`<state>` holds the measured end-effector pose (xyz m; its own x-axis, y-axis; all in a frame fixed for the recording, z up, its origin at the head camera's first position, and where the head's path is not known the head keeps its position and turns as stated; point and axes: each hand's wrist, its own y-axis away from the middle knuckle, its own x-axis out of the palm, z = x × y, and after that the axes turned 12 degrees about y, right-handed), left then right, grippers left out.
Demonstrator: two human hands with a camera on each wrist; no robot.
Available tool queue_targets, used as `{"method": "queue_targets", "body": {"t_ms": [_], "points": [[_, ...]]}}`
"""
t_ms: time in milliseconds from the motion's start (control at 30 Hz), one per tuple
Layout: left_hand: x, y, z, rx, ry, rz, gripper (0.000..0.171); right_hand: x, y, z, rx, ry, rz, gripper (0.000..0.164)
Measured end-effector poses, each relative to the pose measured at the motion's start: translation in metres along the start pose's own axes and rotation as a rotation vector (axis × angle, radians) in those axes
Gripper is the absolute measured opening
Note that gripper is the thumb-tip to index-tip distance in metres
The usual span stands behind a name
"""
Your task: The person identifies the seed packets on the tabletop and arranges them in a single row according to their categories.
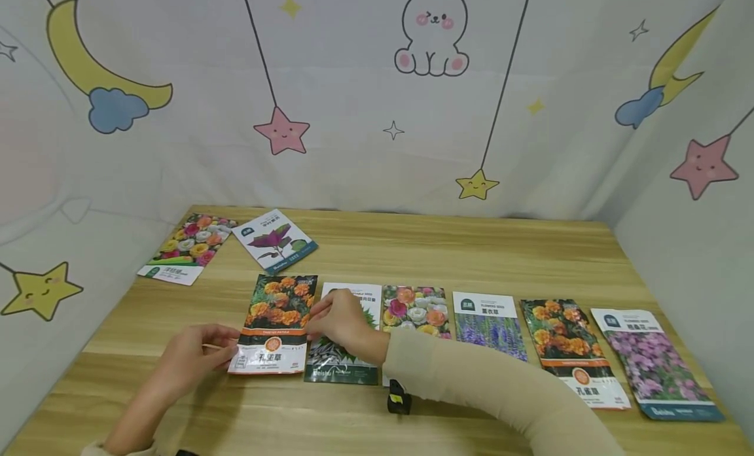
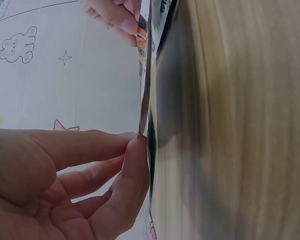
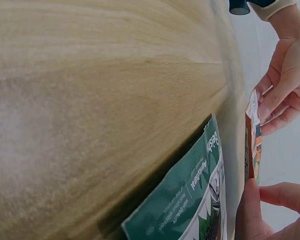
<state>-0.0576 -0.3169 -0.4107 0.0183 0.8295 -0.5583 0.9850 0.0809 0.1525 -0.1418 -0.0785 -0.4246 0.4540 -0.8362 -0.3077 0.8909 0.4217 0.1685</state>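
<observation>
An orange marigold seed packet (image 1: pixel 277 315) is held up by both hands, slightly above the wooden table. My left hand (image 1: pixel 191 358) pinches its lower left edge between thumb and fingers; the left wrist view shows this left hand (image 2: pixel 90 185) gripping the thin edge. At the packet's right edge, my right hand (image 1: pixel 347 322) pinches with thumb and finger, and the right wrist view shows the same grip on the packet (image 3: pixel 253 140). Under the right hand lies a green-and-white sunflower seed packet (image 1: pixel 344 374), partly covered by hand and marigold packet.
A row continues rightward: a mixed-flower packet (image 1: pixel 415 305), a lavender packet (image 1: pixel 489 325), another marigold packet (image 1: pixel 571 345) and a pink-flower packet (image 1: pixel 660 364). Back left lie a colourful flower packet (image 1: pixel 191 246) and a purple-leaf packet (image 1: pixel 275 240). A printed curtain (image 1: pixel 365 175) borders the table (image 1: pixel 471 246).
</observation>
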Motion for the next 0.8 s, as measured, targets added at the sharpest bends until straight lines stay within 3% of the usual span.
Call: {"method": "queue_targets", "body": {"t_ms": [167,800], "points": [[0.001,0.000,0.004,-0.010,-0.013,0.004,0.022,0.001,-0.001,-0.002,0.002,0.039,0.015,0.020],[0.004,-0.012,0.008,-0.023,-0.084,0.014,0.019,-0.003,-0.009,-0.005,0.039,-0.042,0.050,0.022]]}}
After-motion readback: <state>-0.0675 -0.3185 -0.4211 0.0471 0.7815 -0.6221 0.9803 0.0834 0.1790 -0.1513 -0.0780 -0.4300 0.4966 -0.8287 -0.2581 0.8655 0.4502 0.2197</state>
